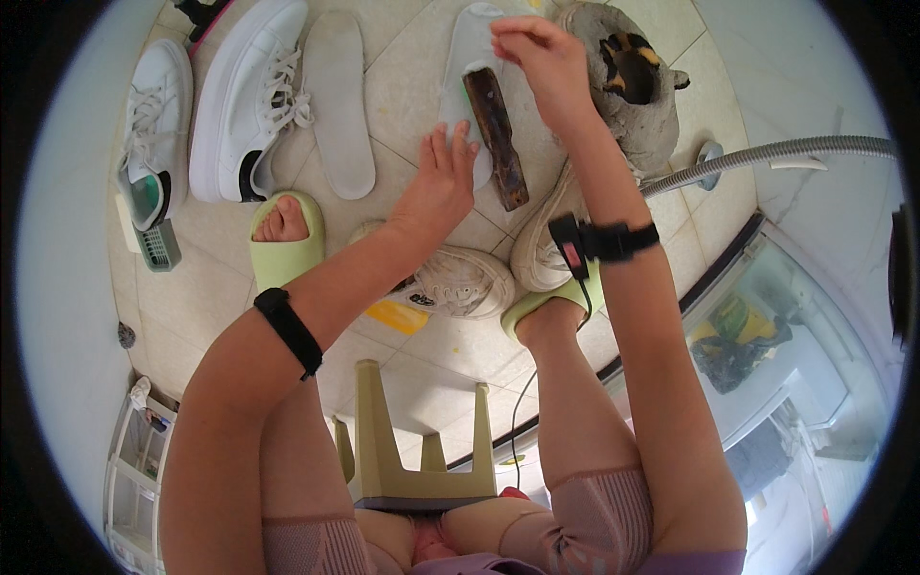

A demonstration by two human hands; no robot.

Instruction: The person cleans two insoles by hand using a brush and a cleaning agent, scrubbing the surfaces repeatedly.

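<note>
Evidently, the left hand (439, 188), fingers unclenched, is placed at the left edge of the white insole (470, 46), presumably steadying it on the floor tiles (404, 86). The right hand (554, 72) is positioned at its upper end; any pinch cannot be told. The brown tool (495, 139) overlaps its right side, ungripped.

We see a pale grey insole (455, 96), tinged green at its edge, beside a dark brown bar (494, 134) with lighter mottling. At far left, we find a white sneaker (225, 115) with a black heel patch and another white shoe (165, 105) showing green inside. Nearer, we note a lime-green slipper (287, 254), black arm strap (287, 331), olive-beige stool (422, 484) and finely striped, dusty-pink cuffs (606, 508).
</note>
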